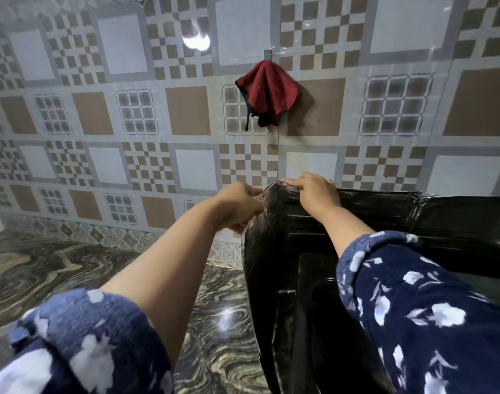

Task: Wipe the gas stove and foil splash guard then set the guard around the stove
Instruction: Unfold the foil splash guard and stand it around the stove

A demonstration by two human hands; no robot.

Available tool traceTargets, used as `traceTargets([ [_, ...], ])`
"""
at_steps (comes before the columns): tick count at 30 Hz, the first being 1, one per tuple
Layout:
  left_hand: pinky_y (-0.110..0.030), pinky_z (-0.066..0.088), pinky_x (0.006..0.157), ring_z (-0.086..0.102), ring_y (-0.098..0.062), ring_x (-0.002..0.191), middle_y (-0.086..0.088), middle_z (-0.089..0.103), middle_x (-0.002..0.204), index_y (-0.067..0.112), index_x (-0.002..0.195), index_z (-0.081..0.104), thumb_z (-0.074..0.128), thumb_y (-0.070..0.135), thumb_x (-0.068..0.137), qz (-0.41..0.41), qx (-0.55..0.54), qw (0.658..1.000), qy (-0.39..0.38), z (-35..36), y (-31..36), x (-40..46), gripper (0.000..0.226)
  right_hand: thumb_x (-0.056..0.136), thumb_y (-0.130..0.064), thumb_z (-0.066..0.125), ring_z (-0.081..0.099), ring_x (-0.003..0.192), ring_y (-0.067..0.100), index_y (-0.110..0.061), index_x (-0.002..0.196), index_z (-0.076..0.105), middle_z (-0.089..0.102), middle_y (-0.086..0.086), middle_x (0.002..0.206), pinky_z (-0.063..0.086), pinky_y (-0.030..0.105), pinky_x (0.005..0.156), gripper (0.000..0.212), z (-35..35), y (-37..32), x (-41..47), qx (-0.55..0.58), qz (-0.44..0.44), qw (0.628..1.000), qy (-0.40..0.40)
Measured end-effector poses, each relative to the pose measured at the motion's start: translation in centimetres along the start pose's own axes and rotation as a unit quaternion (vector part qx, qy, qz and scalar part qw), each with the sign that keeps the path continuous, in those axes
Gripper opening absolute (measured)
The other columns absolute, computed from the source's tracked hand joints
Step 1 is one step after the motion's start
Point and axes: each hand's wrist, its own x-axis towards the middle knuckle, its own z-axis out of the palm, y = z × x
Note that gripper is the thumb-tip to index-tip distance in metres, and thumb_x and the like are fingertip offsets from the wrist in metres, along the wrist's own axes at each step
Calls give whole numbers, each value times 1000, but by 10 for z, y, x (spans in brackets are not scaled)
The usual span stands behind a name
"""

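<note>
Both hands pinch guard point(370, 223) at top corner: left hand point(237, 207) grips side panel edge, right hand point(314, 191) clamps back panel rim. Guard upright on counter point(72, 268), against wall point(157, 123).

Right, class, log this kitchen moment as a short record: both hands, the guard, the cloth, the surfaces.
left hand: pinching the corner edge of the dark shiny foil splash guard
right hand: gripping the guard's top edge at the same corner
guard: upright, folded at a corner, standing on the swirly marble-patterned counter
dark red cloth: hanging on the checked tiled wall, untouched
stove: cannot be made out
sleeves: navy floral fleece
</note>
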Motion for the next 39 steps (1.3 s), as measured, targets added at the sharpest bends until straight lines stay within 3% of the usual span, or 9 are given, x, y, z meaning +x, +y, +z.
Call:
traceTargets([
  [6, -14, 44, 36, 54, 0, 32, -4, 64, 71, 11, 108, 64, 51, 3, 93, 6, -94, 995, 17, 8, 21, 0, 22, 95, -10, 42, 59, 103, 31, -32, 118, 66, 64, 3, 124, 50, 37, 85, 40, -20, -7, 9, 12, 55, 998, -27],
  [11, -15, 43, 34, 50, -3, 30, -10, 64, 76, 19, 70, 52, 49, 2, 93, -3, -130, 991, 34, 23, 16, 1, 29, 94, -5, 41, 59, 108, 32, -34, 119, 65, 62, 2, 128, 49, 35, 86, 45, -18, -7, 7, -16, 64, 997, -46],
  [14, -19, 48, 35, 56, -6, 42, -10, 66, 83, 16, 90, 65, 51, 6, 93, 12, -134, 990, 50, 27, 13, 4, 18, 96, -10, 41, 59, 106, 32, -34, 120, 64, 63, 4, 126, 47, 35, 83, 41, -19, -3, 4, -21, 68, 997, -16],
  [16, -16, 42, 32, 53, -2, 36, -5, 65, 77, 11, 127, 57, 52, 9, 93, 22, -121, 991, 54, 28, 14, 7, 35, 96, -12, 41, 58, 105, 31, -33, 119, 65, 64, 3, 125, 47, 35, 82, 39, -23, 0, 7, -13, 70, 997, -11],
  [18, -13, 36, 30, 47, 1, 27, -3, 63, 73, 12, 139, 47, 52, 9, 93, 23, -111, 993, 43, 32, 14, 7, 47, 96, -10, 40, 58, 105, 30, -34, 119, 65, 62, 2, 127, 47, 35, 81, 41, -23, 3, 7, -10, 71, 997, -25],
  [25, -14, 40, 33, 55, 0, 34, 2, 61, 70, 18, 142, 43, 52, 15, 95, 11, -127, 991, 32, 33, 15, 2, 48, 93, 1, 36, 50, 118, 30, -38, 126, 59, 59, 3, 127, 32, 44, 105, 56, -14, 10, 7, -44, 44, 998, -27],
  [29, -15, 41, 33, 50, -1, 28, -2, 57, 63, 12, 143, 41, 49, 5, 94, -1, -173, 985, 27, 39, 20, 0, 50, 92, 2, 37, 50, 119, 30, -39, 127, 58, 58, 3, 128, 34, 44, 105, 57, -15, 14, 7, -46, 38, 998, -35],
  [35, -21, 51, 41, 62, -11, 43, -10, 67, 90, 14, 142, 42, 50, 4, 92, -25, -182, 983, 21, 44, 22, 7, 51, 92, 3, 36, 51, 117, 33, -38, 131, 53, 57, 7, 129, 40, 44, 100, 59, -17, 13, 3, -49, 33, 997, -40],
  [39, -19, 46, 37, 60, -9, 44, -3, 66, 77, 23, 142, 41, 47, 14, 95, -13, -168, 986, 11, 47, 19, 2, 49, 90, 8, 34, 48, 118, 29, -42, 135, 47, 57, 5, 124, 31, 44, 103, 68, -16, 15, 0, -80, 14, 996, -30],
])
